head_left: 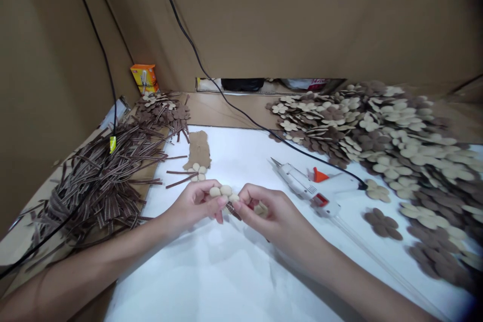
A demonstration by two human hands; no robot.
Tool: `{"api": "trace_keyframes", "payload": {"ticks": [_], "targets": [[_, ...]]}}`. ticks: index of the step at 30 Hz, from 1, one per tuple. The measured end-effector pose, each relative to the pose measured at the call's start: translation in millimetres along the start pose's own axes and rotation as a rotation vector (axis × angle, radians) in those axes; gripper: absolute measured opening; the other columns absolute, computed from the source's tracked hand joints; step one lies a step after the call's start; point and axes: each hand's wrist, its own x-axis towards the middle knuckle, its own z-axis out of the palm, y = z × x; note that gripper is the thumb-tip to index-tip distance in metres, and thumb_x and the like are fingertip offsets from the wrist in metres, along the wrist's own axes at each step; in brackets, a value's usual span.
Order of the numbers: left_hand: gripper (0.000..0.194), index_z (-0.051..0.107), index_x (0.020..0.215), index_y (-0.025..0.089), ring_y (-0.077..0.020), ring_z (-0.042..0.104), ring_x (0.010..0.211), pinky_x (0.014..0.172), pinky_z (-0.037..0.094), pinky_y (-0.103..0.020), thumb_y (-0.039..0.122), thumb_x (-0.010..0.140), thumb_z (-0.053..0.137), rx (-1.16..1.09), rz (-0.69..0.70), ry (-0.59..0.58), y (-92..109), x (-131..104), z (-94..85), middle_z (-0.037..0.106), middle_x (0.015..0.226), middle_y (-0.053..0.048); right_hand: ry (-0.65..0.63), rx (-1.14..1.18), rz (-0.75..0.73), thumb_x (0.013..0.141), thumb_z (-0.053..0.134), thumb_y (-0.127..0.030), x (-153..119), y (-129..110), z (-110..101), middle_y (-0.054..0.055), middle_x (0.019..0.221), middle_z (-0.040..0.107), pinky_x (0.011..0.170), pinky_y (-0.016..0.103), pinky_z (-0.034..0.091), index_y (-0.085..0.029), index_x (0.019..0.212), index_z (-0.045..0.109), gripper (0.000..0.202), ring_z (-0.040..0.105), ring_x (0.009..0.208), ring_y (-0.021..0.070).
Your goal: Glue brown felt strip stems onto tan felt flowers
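Over the white sheet [181, 271], my left hand [199, 201] pinches a cream felt flower [225, 190] by its left petals. From the other side my right hand [264, 206] closes its thumb and fingers on the same flower. A short brown stitched ribbon [233, 210] shows below the petals, between the two thumbs. Another bit of cream felt [261, 208] peeks out under my right fingers; whether it belongs to the same flower I cannot tell. Behind my left hand lies a second cream flower [197, 171], with brown ribbon strips [177, 179] touching or beside it.
Right of my hands lies a white glue gun [302, 181] with an orange trigger, its black cord running up the cardboard wall. Brown and cream flowers [392, 126] are heaped at right. Brown ribbons [101, 181] pile at left, near an orange box [145, 78]. A brown cardboard scrap [199, 147] lies ahead.
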Motion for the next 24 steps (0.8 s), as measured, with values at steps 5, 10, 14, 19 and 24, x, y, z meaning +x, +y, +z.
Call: {"api": "trace_keyframes", "payload": {"ticks": [5,10,14,19,24], "targets": [[0.025,0.056,0.073,0.014,-0.0108,0.055,0.059,0.057,0.043,-0.021,0.037,0.080,0.057,0.052,0.022,0.016,-2.7,-1.2,0.8,0.055,0.063,0.001,0.012,-0.054,-0.005,0.083,0.049,-0.031,-1.7,-2.0,1.1,-0.005,0.059,0.045,0.042,0.021,0.023,-0.019,0.062,0.045,0.024,0.030,0.048,0.0075],[0.025,0.056,0.075,0.013,-0.0107,0.055,0.059,0.058,0.043,-0.022,0.038,0.079,0.057,0.050,0.027,0.021,-2.0,-1.4,0.3,0.054,0.064,0.001,0.012,-0.053,0.004,0.083,0.049,-0.031,-1.9,-1.8,1.2,-0.005,0.060,0.046,0.042,0.021,0.023,-0.019,0.062,0.046,0.025,0.031,0.048,0.0077],[0.025,0.056,0.074,0.014,-0.0109,0.055,0.061,0.058,0.043,-0.021,0.038,0.080,0.056,0.060,0.035,0.017,-3.3,-0.9,-0.7,0.054,0.064,0.000,-0.010,-0.045,0.013,0.083,0.049,-0.031,-0.9,-0.7,0.6,-0.005,0.060,0.046,0.043,0.021,0.023,-0.019,0.063,0.046,0.024,0.029,0.047,0.0072],[0.028,0.055,0.071,0.014,-0.0103,0.055,0.059,0.057,0.042,-0.020,0.040,0.081,0.054,0.128,0.053,0.029,-3.4,-1.3,-1.4,0.055,0.062,0.000,-0.022,0.027,0.005,0.084,0.048,-0.034,-0.5,-0.7,-0.1,-0.004,0.060,0.047,0.047,0.021,0.027,-0.019,0.062,0.046,0.026,0.035,0.051,0.0083],[0.027,0.056,0.073,0.014,-0.0105,0.056,0.058,0.055,0.042,-0.020,0.040,0.081,0.054,0.117,0.028,0.026,-3.7,-1.0,-1.4,0.055,0.060,0.001,-0.064,0.097,0.017,0.085,0.046,-0.034,0.0,1.2,0.6,-0.003,0.062,0.049,0.052,0.021,0.031,-0.018,0.065,0.049,0.026,0.039,0.056,0.0099]]}}
